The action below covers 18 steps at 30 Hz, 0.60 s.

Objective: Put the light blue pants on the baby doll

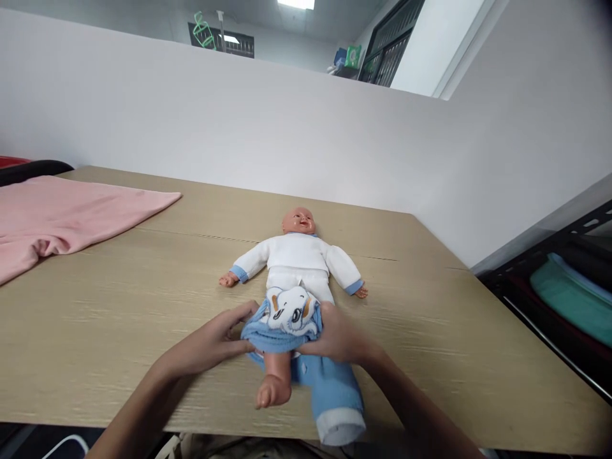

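Note:
A baby doll [295, 254] lies on its back on the wooden table [119, 306], head away from me, in a white top with blue cuffs. Blue trousers [291, 325] with a white elephant patch are bunched around its hips. One bare leg [275, 376] sticks out toward me; the other trouser leg [335, 398] lies flat over the table edge. My left hand [217, 341] pinches the bunched trousers on their left side. My right hand [337, 335] grips them on the right, fingers closed on the fabric.
A pink cloth [62, 217] lies spread on the far left of the table. A white partition wall stands behind the table. At the right, a black rack [549, 280] holds folded teal fabric [574, 299].

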### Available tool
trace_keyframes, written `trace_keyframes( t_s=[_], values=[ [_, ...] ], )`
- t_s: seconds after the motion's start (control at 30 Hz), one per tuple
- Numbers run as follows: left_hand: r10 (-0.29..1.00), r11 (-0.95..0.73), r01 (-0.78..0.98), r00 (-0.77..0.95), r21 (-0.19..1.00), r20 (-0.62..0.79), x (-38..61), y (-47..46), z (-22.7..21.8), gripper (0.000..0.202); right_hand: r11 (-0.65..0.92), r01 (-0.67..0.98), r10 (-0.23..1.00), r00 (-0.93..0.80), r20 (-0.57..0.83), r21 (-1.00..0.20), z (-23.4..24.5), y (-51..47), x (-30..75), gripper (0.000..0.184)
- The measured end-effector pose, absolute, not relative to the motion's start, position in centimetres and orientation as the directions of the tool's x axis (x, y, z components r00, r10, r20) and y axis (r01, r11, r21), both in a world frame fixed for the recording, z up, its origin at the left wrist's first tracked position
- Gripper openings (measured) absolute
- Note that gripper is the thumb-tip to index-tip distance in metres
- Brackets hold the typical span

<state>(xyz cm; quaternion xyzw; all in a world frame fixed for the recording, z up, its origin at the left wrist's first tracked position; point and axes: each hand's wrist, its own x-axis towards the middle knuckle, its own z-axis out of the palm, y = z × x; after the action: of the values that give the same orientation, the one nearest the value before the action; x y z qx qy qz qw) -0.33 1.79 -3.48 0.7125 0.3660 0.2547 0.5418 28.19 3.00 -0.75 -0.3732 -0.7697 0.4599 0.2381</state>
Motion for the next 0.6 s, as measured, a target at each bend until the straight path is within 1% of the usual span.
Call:
trace_keyframes(
  t_s=[0.1,0.13,0.17,0.2,0.27,0.33,0.43,0.47,0.53,0.6],
  values=[
    [0.816,-0.164,0.244,0.578,0.956,-0.008,-0.9,2.2,-3.9,0.034,0.241,0.317,0.758,-0.652,-0.026,-0.917,-0.1,3.9,28.6,0.075],
    [0.827,-0.162,0.245,0.562,0.956,-0.004,-1.0,2.3,-4.1,0.037,0.235,0.317,0.751,-0.659,-0.035,-0.919,0.0,4.0,28.8,0.082],
    [0.835,-0.158,0.244,0.551,0.957,-0.003,-1.2,2.3,-4.3,0.04,0.242,0.326,0.753,-0.657,-0.035,-0.914,0.1,3.9,29.1,0.083],
    [0.841,-0.152,0.241,0.54,0.959,-0.003,-1.4,2.3,-4.5,0.043,0.26,0.341,0.763,-0.645,-0.024,-0.903,0.0,3.7,29.5,0.077],
    [0.855,-0.132,0.24,0.518,0.962,-0.012,-1.7,2.4,-4.9,0.047,0.291,0.373,0.791,-0.612,0.002,-0.881,-0.6,3.2,30.5,0.057],
    [0.863,-0.098,0.228,0.504,0.969,-0.031,-2.1,2.4,-5.1,0.05,0.251,0.345,0.811,-0.585,0.002,-0.905,-1.5,2.7,31.6,0.046],
    [0.85,-0.036,0.182,0.522,0.983,-0.066,-2.4,2.5,-5.0,0.052,0.104,0.192,0.851,-0.525,-0.013,-0.976,-2.9,2.2,33.0,0.045],
    [0.844,-0.031,0.183,0.531,0.983,-0.072,-2.5,2.5,-4.8,0.054,0.077,0.149,0.862,-0.506,-0.009,-0.986,-3.2,2.2,33.2,0.044],
    [0.853,-0.075,0.243,0.518,0.967,-0.064,-2.4,2.6,-4.0,0.055,0.062,0.108,0.875,-0.484,0.002,-0.992,-3.4,2.1,33.3,0.042],
    [0.871,-0.187,0.349,0.491,0.918,-0.009,-1.7,2.8,-2.8,0.058,0.058,0.08,0.878,-0.478,0.013,-0.995,-3.3,2.0,33.0,0.043]
  ],
)
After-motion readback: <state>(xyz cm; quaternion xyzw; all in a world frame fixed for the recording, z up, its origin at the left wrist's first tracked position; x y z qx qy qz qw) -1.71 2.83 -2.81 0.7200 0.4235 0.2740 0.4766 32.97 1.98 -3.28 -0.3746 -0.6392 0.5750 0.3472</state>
